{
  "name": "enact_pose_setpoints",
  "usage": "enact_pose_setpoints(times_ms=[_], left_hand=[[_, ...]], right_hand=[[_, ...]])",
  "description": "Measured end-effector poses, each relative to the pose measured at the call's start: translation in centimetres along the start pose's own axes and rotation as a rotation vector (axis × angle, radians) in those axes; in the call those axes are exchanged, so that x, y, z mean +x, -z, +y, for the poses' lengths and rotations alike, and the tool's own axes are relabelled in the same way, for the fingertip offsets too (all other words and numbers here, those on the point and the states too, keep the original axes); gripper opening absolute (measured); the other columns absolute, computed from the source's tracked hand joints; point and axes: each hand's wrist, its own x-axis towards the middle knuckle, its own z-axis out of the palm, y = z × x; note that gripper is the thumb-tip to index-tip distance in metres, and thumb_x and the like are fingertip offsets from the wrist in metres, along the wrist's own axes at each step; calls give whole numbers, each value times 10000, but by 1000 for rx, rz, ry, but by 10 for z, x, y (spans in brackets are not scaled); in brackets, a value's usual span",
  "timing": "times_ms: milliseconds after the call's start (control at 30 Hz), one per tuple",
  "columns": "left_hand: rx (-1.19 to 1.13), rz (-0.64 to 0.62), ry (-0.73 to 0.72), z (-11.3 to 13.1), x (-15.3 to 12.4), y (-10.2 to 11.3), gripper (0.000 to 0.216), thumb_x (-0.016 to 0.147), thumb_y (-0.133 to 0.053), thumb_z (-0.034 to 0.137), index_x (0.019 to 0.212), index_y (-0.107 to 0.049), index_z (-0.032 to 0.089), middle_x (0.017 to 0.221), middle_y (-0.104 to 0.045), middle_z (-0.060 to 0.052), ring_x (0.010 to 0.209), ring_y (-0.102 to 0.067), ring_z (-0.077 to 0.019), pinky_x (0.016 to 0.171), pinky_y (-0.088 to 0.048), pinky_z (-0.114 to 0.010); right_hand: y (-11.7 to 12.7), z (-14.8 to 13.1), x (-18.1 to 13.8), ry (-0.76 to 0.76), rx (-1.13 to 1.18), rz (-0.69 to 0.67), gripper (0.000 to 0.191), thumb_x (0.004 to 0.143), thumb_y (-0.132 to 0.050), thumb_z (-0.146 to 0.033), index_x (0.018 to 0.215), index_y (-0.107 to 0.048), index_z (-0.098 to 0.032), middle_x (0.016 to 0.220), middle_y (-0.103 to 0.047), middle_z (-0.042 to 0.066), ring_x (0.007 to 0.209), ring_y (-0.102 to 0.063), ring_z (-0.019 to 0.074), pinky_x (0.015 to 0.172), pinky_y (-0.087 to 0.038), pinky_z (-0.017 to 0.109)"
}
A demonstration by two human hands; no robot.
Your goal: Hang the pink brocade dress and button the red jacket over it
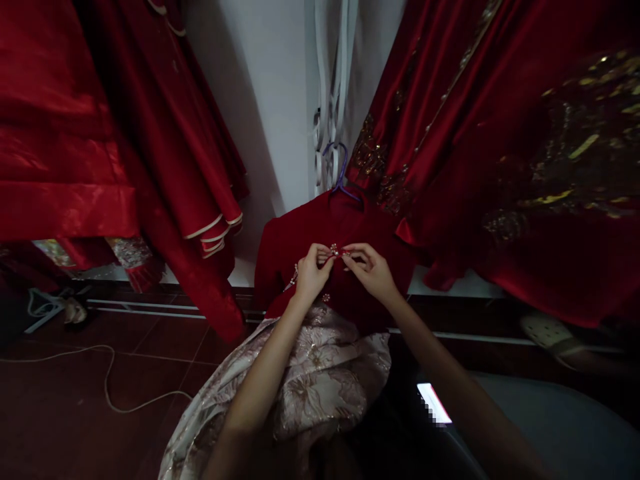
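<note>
A dark red jacket hangs on a purple hanger in front of me. Both hands meet at its front, fingertips pinched close together. My left hand grips the jacket's front edge beside a small flower-shaped beaded button. From the other side, my right hand pinches the front edge, its fingertips almost touching the left ones. A second beaded button shows lower on the front, and a beaded trim sits left of my left hand. Fingers partly hide the fastening itself.
Pale gold-patterned fabric lies beneath my forearms. Red garments hang at left, and sequined red garments at right. White straps hang behind the hanger. A lit phone screen is lower right; a cable crosses the floor.
</note>
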Motion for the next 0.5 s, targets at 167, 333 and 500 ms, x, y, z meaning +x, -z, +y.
enact_pose_setpoints(times_ms=[167, 333, 500], left_hand=[[57, -169, -24, 5, 14, 11, 107, 756, -585, 192, 845, -527, 184, 796, -616, -8, 700, -597, -86, 685, -503, -227], [26, -223, -21, 4, 20, 16, 118, 757, -592, 216, 844, -524, 174, 798, -617, -17, 712, -598, -86, 682, -496, -223], [75, -293, -35, 6, 24, 20, 132, 744, -588, 178, 856, -518, 176, 792, -606, -9, 705, -587, -83, 667, -486, -212]], right_hand=[[2, -9, 4, 62, -178, 18, 261, 770, -599, -366, 981, -595, -212, 991, -616, 55, 855, -592, 163, 700, -566, 306], [5, -17, 6, 82, -249, -2, 247, 780, -592, -360, 970, -616, -204, 990, -632, 60, 830, -611, 159, 708, -556, 302], [4, -15, 6, 91, -274, 9, 245, 784, -584, -362, 968, -623, -205, 988, -631, 62, 839, -613, 162, 697, -556, 298]])
